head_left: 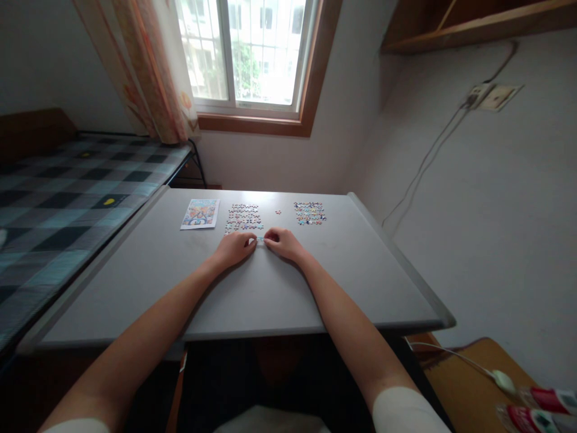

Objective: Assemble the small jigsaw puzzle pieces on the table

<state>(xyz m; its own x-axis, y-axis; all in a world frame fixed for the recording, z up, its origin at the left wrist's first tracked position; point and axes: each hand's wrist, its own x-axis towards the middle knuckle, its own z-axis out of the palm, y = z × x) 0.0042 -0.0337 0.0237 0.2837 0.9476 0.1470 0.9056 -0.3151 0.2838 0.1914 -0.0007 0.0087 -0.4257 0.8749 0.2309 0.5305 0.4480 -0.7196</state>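
Small light-blue jigsaw puzzle pieces (260,239) lie between my fingertips, low over the table or on it; I cannot tell which. My left hand (237,248) pinches them from the left, thumb and fingers closed. From the right, my right hand (283,243) pinches at them the same way. Just beyond my left hand, rows of loose puzzle pieces (244,215) are spread out, partly hidden by that hand. A single puzzle piece (278,211) lies apart beyond my right hand. Farther right sits another block of puzzle pieces (310,213) in rows.
A printed picture sheet (201,214) lies at the far left of the white table (279,300). A bed with a checked cover (90,180) stands to the left. Bottles (536,416) and a white cable plug (502,381) rest on a brown surface at lower right.
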